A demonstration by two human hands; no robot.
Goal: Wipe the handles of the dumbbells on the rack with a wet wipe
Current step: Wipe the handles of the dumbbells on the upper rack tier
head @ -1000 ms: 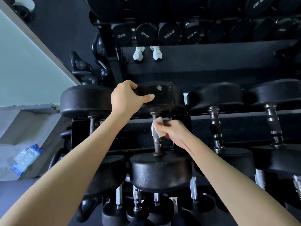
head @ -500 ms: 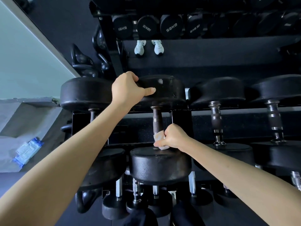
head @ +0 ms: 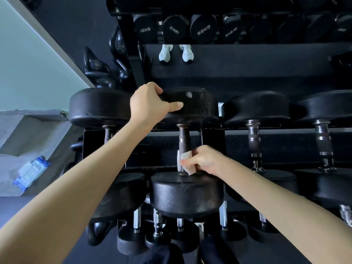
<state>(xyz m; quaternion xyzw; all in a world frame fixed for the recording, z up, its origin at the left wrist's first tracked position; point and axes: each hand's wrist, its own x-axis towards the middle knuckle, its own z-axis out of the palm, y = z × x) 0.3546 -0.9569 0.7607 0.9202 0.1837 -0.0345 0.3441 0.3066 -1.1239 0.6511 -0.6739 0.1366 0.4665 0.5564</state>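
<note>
Presently, the person stands over the rack point(head: 282, 130), both bare arms reaching to one black dumbbell point(head: 187, 197) on its upper row.

Left hand point(head: 150, 103): fingers curled over the top edge of that dumbbell's far head point(head: 200, 108), thumb laid flat along its side, gripping it.

Right hand point(head: 204, 161): fingers and thumb closed round the lower end of the handle point(head: 184, 139), pinching a white wet wipe point(head: 185, 162) against the dark knurled bar. The wipe is wrapped partway round the handle, just above the dumbbell's near end, one corner sticking out below the fingers. The upper stretch of the handle is bare.

To the right, on the same row, neighbouring dumbbells point(head: 252, 141) with chrome-banded handles lie side by side, neither hand touching them. Smaller dumbbells point(head: 137, 221) sit on the tier beneath.

To the left, on the grey floor well apart from the rack, lies a blue-and-white pack of wipes point(head: 31, 171). Kettlebells point(head: 97, 73) stand beyond the rack's left end.
</note>
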